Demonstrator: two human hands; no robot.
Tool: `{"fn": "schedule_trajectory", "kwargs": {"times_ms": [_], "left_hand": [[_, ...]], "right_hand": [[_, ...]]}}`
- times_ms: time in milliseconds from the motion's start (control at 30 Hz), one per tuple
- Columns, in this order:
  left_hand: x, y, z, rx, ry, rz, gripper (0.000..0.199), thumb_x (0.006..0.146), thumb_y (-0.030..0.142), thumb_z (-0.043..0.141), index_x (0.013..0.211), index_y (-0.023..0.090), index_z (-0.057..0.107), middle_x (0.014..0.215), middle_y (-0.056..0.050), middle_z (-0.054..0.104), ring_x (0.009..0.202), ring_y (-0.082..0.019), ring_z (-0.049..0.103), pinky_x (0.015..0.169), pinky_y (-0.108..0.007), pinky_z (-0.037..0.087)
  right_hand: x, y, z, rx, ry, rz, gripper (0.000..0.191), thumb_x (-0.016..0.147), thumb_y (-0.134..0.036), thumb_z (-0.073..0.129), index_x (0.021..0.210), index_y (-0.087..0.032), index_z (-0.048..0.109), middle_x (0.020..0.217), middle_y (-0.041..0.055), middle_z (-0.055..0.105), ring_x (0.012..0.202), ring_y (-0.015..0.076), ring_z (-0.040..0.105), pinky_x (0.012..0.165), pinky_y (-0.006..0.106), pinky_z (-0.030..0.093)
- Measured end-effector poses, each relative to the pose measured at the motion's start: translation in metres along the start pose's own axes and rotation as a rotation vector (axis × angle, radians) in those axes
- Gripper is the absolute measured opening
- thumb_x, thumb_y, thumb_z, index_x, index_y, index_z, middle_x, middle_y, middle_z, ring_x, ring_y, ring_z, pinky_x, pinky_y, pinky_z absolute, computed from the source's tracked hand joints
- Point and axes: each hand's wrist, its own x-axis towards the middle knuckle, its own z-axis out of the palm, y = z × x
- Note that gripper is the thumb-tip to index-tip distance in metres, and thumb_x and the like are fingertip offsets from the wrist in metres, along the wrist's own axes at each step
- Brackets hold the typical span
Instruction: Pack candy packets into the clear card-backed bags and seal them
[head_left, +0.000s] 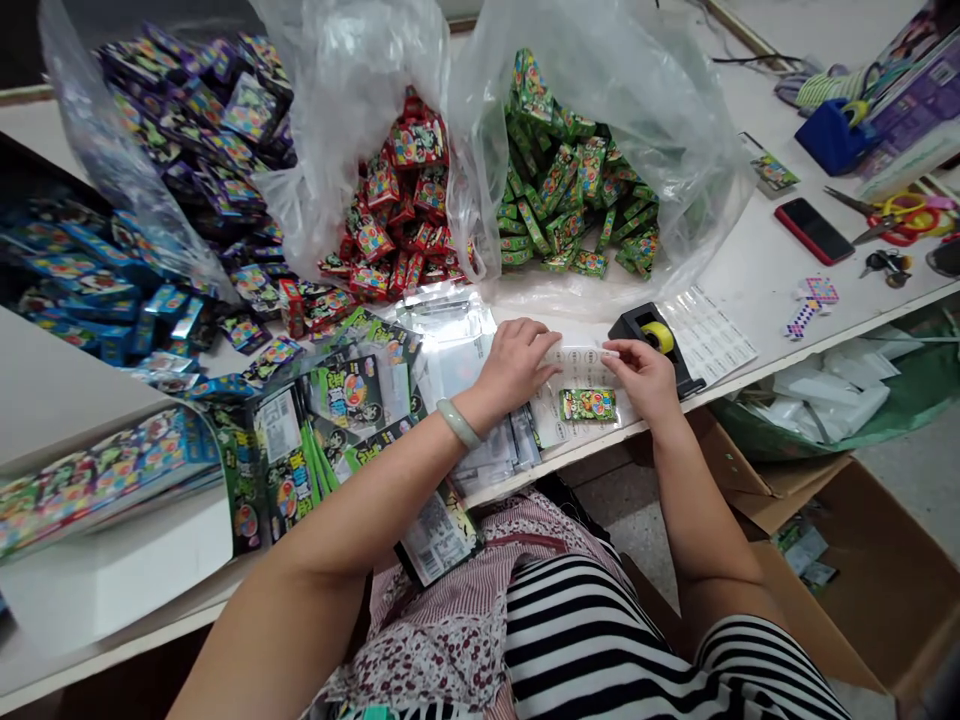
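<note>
A clear sheet of round stickers [577, 357] is stretched between my two hands at the table's front edge. My left hand [517, 362], with a pale bangle at the wrist, has its bent fingers and thumb closed at the sheet's left side. At the upper right corner, my right hand [643, 376] pinches the sheet between thumb and fingers. Just below, a small green packet [588, 405] lies flat on the clear sheeting. A black tape dispenser [671, 350] with yellow tape stands right beside my right hand. Flat printed pouches [352, 395] are piled left of my left hand.
Plastic bags hold heaps of green packets [562, 190], red packets [409, 200] and purple packets [202, 110]; blue packets [97, 280] lie far left. Right are a phone [814, 230], scissors [892, 215] and a blue dispenser [836, 135]. Cardboard boxes [862, 520] stand below the table edge.
</note>
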Motion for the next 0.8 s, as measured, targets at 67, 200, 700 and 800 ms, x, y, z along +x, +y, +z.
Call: {"fn": "schedule_trajectory", "kwargs": {"times_ms": [67, 200, 700, 800], "left_hand": [[0.005, 0.0, 0.002, 0.007, -0.018, 0.028, 0.036, 0.087, 0.027, 0.067, 0.12, 0.015, 0.06, 0.123, -0.016, 0.061, 0.116, -0.031, 0.053, 0.1, -0.046, 0.04], [0.011, 0.0, 0.008, -0.054, -0.046, -0.012, 0.013, 0.089, 0.021, 0.06, 0.101, 0.017, 0.064, 0.099, -0.01, 0.065, 0.1, -0.026, 0.057, 0.091, -0.04, 0.045], [0.015, -0.004, 0.005, -0.476, -0.168, -0.186, 0.003, 0.08, 0.018, 0.063, 0.078, 0.019, 0.063, 0.08, -0.001, 0.064, 0.076, -0.017, 0.058, 0.07, -0.027, 0.043], [0.017, -0.002, 0.005, -0.479, -0.19, -0.226, 0.003, 0.08, 0.018, 0.062, 0.078, 0.019, 0.062, 0.077, 0.0, 0.064, 0.073, -0.016, 0.057, 0.066, -0.027, 0.041]], "right_hand": [[-0.001, 0.0, 0.001, 0.03, -0.008, 0.02, 0.026, 0.074, -0.037, 0.07, 0.093, -0.02, 0.074, 0.086, 0.0043, 0.074, 0.073, 0.0182, 0.064, 0.07, 0.034, 0.054], [-0.004, 0.0, 0.001, 0.03, -0.009, 0.006, 0.023, 0.077, -0.038, 0.069, 0.093, -0.021, 0.073, 0.089, 0.0039, 0.074, 0.074, 0.0181, 0.065, 0.072, 0.034, 0.055], [0.001, 0.0, 0.007, 0.219, -0.08, 0.09, 0.023, 0.071, -0.043, 0.072, 0.077, -0.021, 0.066, 0.073, 0.0, 0.066, 0.069, 0.0159, 0.06, 0.067, 0.031, 0.052], [0.004, 0.003, 0.013, 0.25, -0.028, 0.11, 0.023, 0.068, -0.041, 0.072, 0.075, -0.021, 0.063, 0.071, -0.0012, 0.064, 0.065, 0.0144, 0.057, 0.065, 0.029, 0.049]]}}
